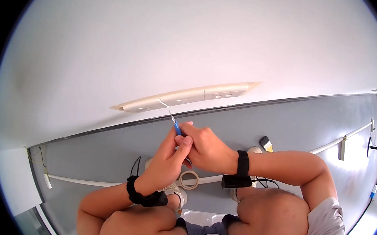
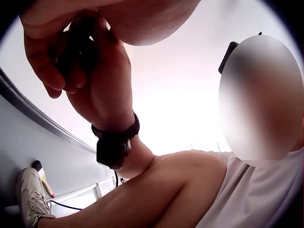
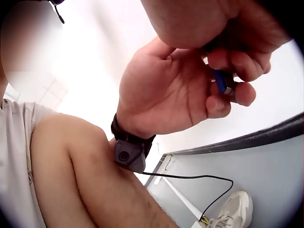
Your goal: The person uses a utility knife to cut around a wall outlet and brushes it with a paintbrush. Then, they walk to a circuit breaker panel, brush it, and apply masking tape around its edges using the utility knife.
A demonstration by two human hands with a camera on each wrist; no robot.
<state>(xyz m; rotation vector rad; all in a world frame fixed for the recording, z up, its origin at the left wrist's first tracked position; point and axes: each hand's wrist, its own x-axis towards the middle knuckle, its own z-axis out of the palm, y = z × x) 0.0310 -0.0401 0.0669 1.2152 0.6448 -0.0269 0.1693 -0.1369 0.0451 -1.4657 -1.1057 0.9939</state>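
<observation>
Both hands meet in front of the wall at the middle of the head view. The left hand (image 1: 166,159) and the right hand (image 1: 211,150) have curled fingers around a blue-handled craft knife (image 1: 178,128), its pointed metal blade angled up toward the wall. Just beyond the tip, a thin white strip (image 1: 164,102) hangs from a long socket panel (image 1: 192,96) edged with cream tape. In the right wrist view, part of the blue handle (image 3: 220,81) shows between fingertips. Dark shadow hides the grip in the left wrist view.
On the grey floor are a tape roll (image 1: 189,180) near the feet, a paintbrush (image 1: 265,144) beside the right shoe, and long white trunking (image 1: 81,181). Black cables run from the wrist cameras. Bent knees flank the forearms.
</observation>
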